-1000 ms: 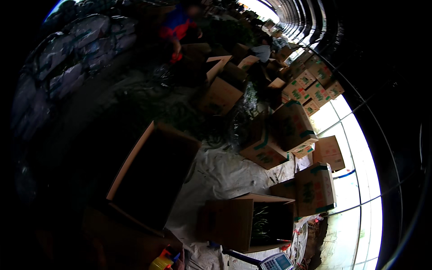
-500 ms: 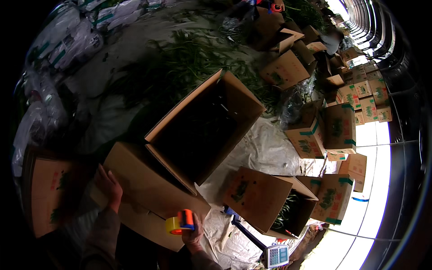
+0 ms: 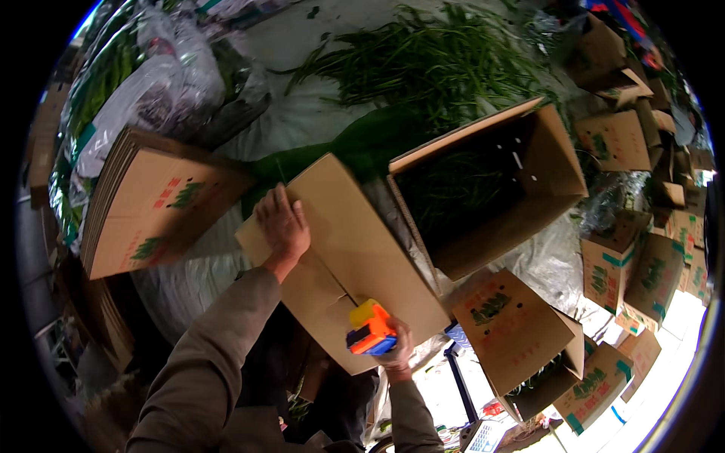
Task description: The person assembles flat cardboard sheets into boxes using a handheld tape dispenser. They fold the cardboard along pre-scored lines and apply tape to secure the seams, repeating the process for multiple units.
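Several flattened cartons (image 3: 166, 204) form a stack at the left of the frame. Next along, the left hand (image 3: 283, 226) lies flat on the plain top of a closed carton (image 3: 370, 234) mid-frame, over or just beside its seam (image 3: 338, 284), with nothing visible in its grasp. That palm would do best, I judge, to press both sides level and keep the gap narrow. Lower centre, an orange, blue and yellow tape dispenser (image 3: 371, 330) sits at the seam's lower part, gripped by the right hand (image 3: 399, 351); whether tape is stuck down I cannot tell. Centring the roll over the slit and drawing it with even pressure should give a straight strip. Farther right, an open carton (image 3: 559, 151) holds green stalks (image 3: 453, 189), close enough to risk a knock.
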`<control>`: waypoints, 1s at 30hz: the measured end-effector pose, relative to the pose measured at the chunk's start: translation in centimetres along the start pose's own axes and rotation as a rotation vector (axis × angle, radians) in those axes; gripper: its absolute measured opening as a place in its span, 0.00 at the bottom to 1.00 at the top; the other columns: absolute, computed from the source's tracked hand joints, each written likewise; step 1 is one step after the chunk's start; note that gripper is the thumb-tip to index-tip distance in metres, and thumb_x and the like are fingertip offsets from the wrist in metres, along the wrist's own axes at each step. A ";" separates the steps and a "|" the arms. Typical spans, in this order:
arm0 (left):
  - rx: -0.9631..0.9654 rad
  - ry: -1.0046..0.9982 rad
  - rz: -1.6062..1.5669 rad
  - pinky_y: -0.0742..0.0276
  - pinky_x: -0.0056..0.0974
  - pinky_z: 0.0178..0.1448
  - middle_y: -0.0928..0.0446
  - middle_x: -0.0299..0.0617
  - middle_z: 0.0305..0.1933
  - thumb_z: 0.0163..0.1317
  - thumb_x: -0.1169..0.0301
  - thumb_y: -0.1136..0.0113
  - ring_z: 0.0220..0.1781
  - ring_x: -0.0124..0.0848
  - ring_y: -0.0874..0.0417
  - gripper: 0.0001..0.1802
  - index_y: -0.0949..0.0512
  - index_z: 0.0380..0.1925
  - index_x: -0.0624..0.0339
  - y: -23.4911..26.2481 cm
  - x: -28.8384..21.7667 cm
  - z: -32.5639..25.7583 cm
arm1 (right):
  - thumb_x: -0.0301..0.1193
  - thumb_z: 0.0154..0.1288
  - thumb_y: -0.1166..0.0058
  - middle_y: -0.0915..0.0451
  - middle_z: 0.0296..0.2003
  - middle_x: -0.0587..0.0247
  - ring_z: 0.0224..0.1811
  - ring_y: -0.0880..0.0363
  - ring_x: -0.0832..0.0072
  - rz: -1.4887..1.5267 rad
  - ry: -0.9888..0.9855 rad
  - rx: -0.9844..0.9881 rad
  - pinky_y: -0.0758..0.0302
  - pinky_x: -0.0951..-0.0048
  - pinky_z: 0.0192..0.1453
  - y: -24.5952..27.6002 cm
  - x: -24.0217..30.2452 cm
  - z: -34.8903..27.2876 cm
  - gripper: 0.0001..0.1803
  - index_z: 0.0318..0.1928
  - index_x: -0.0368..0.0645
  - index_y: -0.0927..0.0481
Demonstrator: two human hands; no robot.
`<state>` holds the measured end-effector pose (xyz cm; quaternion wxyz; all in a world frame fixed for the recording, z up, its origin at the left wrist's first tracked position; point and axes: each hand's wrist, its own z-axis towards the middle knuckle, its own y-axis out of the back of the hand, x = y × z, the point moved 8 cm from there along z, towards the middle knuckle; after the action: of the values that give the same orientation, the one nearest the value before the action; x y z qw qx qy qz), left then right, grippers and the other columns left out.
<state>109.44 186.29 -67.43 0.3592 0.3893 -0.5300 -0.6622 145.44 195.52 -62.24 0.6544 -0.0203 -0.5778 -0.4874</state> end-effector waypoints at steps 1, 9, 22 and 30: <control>-0.017 -0.013 0.002 0.46 0.61 0.73 0.34 0.58 0.65 0.73 0.57 0.53 0.66 0.57 0.36 0.31 0.38 0.69 0.63 0.3 0.2 0.0 | 0.38 0.47 0.23 0.20 0.48 0.43 0.44 0.16 0.49 0.003 0.027 0.017 0.16 0.55 0.49 -0.2 0.2 0.8 0.47 0.65 0.39 0.36; -0.011 -0.014 0.010 0.47 0.60 0.73 0.34 0.55 0.63 0.72 0.59 0.51 0.65 0.54 0.35 0.31 0.38 0.69 0.64 0.9 -0.7 0.5 | 0.34 0.52 0.29 0.20 0.39 0.48 0.37 0.15 0.51 0.049 0.054 0.044 0.13 0.54 0.44 -4.3 1.4 5.0 0.37 0.58 0.38 0.35; -0.079 -0.187 0.056 0.40 0.59 0.69 0.30 0.60 0.63 0.71 0.64 0.48 0.65 0.57 0.31 0.26 0.33 0.65 0.67 0.9 -1.5 -0.2 | 0.34 0.59 0.34 0.16 0.44 0.53 0.38 0.16 0.61 -0.050 0.053 0.062 0.16 0.59 0.40 -5.2 -0.4 0.5 0.29 0.60 0.41 0.26; 0.008 -0.035 -0.006 0.37 0.55 0.71 0.33 0.61 0.70 0.79 0.57 0.59 0.70 0.57 0.32 0.30 0.40 0.73 0.64 2.1 -0.7 -0.9 | 0.33 0.48 0.34 0.17 0.46 0.45 0.46 0.15 0.53 -0.056 0.015 -0.041 0.15 0.60 0.41 -3.4 0.4 0.4 0.29 0.51 0.32 0.23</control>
<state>110.69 186.17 -65.38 0.3463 0.3805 -0.5376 -0.6681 142.80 193.75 -63.64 0.6442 -0.0141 -0.5632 -0.5174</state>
